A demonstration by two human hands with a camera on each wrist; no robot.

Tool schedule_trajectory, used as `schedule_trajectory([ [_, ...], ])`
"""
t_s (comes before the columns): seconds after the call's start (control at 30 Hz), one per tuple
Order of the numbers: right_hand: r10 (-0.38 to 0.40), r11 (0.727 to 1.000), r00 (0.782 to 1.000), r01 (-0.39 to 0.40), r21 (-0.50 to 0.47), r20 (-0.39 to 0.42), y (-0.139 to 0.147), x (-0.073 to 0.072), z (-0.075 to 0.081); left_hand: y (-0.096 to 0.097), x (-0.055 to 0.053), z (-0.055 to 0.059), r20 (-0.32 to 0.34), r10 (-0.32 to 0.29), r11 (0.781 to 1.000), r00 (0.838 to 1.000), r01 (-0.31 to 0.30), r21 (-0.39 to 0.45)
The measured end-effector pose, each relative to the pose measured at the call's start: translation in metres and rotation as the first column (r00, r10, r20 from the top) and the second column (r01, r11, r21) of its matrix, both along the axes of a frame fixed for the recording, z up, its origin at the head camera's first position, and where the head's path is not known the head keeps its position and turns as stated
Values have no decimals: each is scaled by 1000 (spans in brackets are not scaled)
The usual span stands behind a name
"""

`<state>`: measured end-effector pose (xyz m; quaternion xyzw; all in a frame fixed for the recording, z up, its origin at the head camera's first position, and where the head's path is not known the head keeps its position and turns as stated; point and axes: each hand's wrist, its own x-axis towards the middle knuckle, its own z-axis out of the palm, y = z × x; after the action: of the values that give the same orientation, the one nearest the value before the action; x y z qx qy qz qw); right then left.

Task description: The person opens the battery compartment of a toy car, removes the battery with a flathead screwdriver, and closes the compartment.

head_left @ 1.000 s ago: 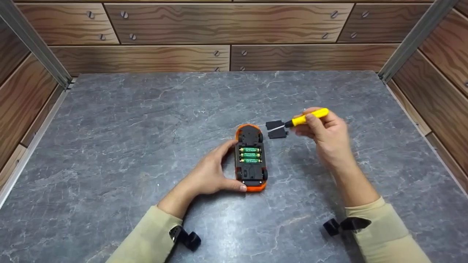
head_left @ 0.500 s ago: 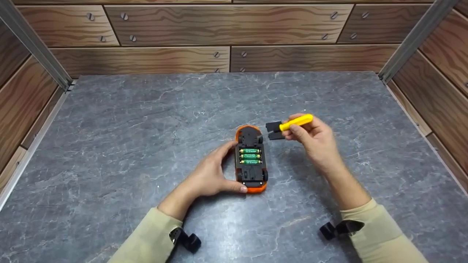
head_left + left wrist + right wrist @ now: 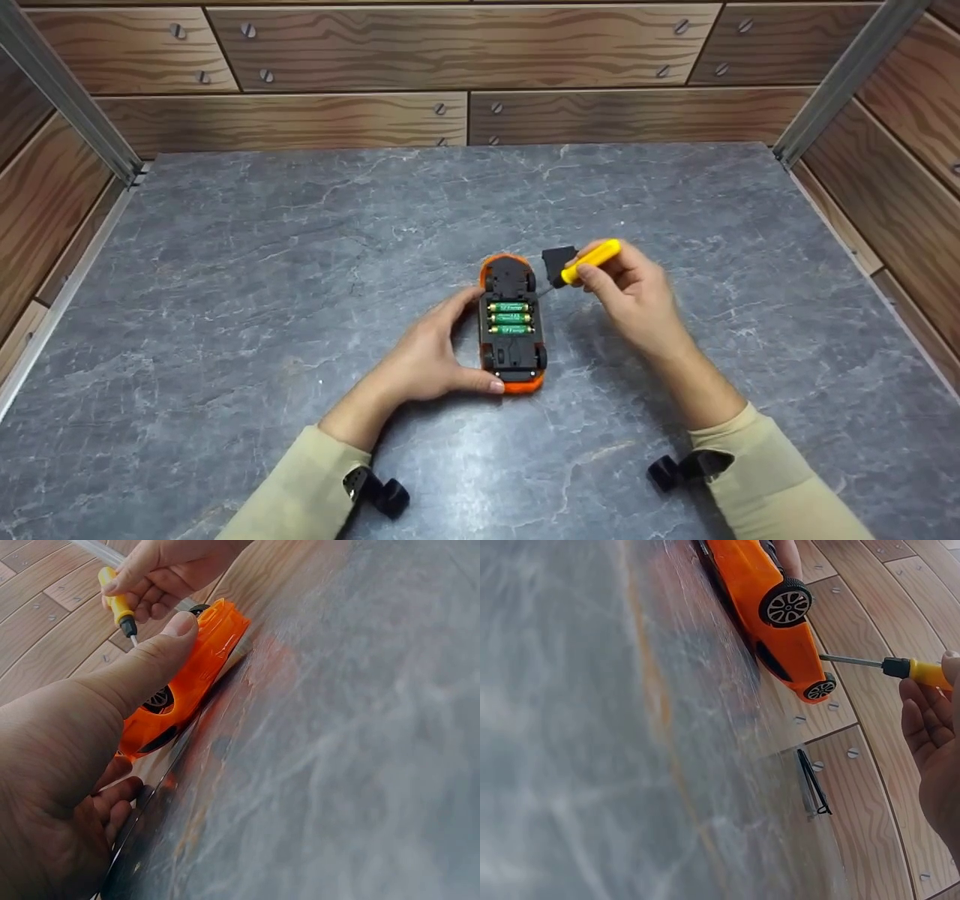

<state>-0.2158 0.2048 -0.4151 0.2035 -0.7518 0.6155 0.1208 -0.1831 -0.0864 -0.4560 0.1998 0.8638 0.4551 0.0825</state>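
An orange toy car [image 3: 517, 354] lies upside down on the table, its black underside up. Several green batteries [image 3: 510, 318] sit in its uncovered compartment. My left hand [image 3: 424, 360] holds the car from the left, thumb at the near end and fingers along the side. My right hand [image 3: 637, 300] pinches a screwdriver [image 3: 592, 261] by its yellow handle. In the right wrist view the metal shaft [image 3: 855, 661] points at the car's edge; whether the tip touches cannot be told. A black plastic cover [image 3: 556, 260] lies behind the screwdriver, partly hidden by the right hand.
The grey marbled tabletop [image 3: 300, 247] spreads around the car. Wood-patterned walls [image 3: 345, 45] stand at the back and both sides, with metal posts [image 3: 82, 97] at the rear corners.
My right hand has brought the screwdriver left and nearer, from over the black cover to the right edge of the battery compartment. The left hand and car have stayed in place.
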Motion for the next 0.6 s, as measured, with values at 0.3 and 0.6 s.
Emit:
schedule_trajectory([
  [0.3,14,1000,1000,-14,1,2,0,0,-1,0,0,2,1,3,1000,1000,-3,-10],
  [0.6,11,1000,1000,-11,4,-5,0,1,1,-1,0,0,2,2,1000,1000,-2,-5],
])
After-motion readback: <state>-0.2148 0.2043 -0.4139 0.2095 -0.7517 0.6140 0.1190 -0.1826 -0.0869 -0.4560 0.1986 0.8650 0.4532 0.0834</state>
